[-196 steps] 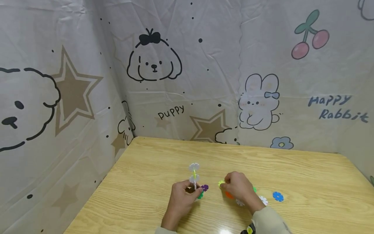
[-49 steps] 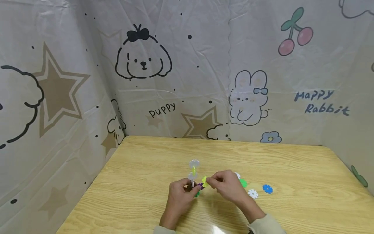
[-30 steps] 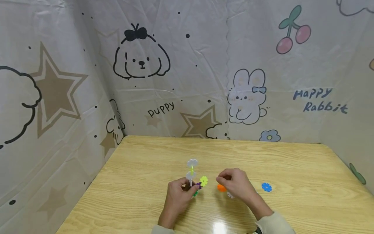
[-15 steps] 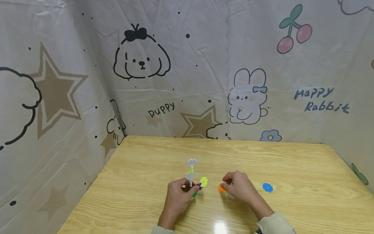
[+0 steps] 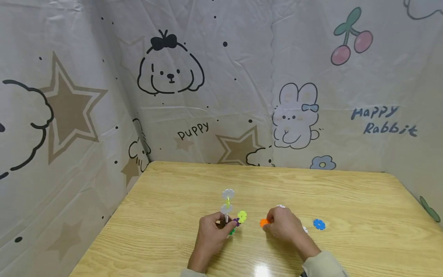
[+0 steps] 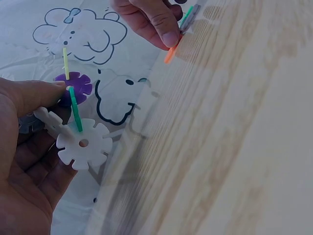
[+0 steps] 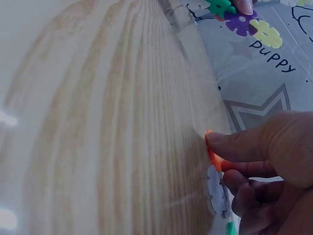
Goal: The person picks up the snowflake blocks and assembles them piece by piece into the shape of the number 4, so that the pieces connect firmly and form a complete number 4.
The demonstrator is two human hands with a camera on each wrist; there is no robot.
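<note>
The right hand (image 5: 285,225) reaches in from the right of a flat, notched, orange plastic-looking disc (image 5: 264,223), its fingers bent inward, thumb and forefinger nearly closed and pinching that disc's edge; the left hand (image 5: 212,234) is to the left of the orange disc, curled, its thumb and fingers gripping an upright chain of slotted plastic-looking discs (image 5: 226,208); its thumb tip lies against a purple flower-shaped disc (image 6: 83,87).

The chain's pieces are thin and petal-edged, slotted together at angles; to the left of the orange disc too are its yellow-green round disc (image 5: 242,216), facing the head camera, its green notched disc (image 6: 76,110), edge-on in the left wrist view, and its white notched disc (image 6: 84,147), with a small hole in the middle.

A white scalloped loose disc (image 7: 215,188) is just beside the orange disc; a bright blue petal-edged disc (image 5: 319,224) lies flat to the right of the orange disc, well apart from it; under the orange disc spreads the pale yellow, wood-grained desk (image 5: 173,207), its surface glossy; beyond the orange disc hangs a creased, off-white printed cloth (image 5: 242,96).
</note>
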